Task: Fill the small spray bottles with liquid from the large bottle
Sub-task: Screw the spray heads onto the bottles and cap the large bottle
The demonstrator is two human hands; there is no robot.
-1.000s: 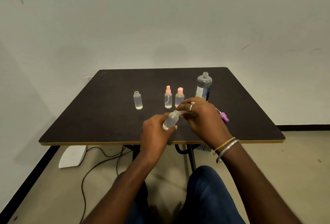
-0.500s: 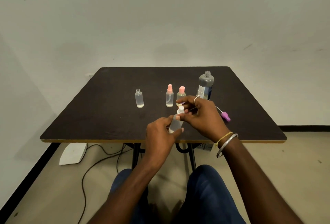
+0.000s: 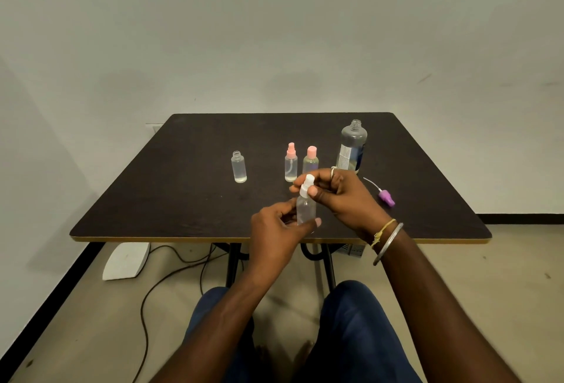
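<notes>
Soft, even indoor light fills the room, leaving the pale wall (image 3: 274, 31) a flat grey-white with faint mottled patches. The dark table (image 3: 183, 199) gives only a dull sheen and no hard glare. Shadows are weak and diffuse beneath the table and around the knees. The wide-angle lens bows the table's edges and pulls the floor's black skirting (image 3: 39, 315) into a slant at the left. The forearms at the bottom edge look soft and stretched; the small things on the table are fairly crisp.
</notes>
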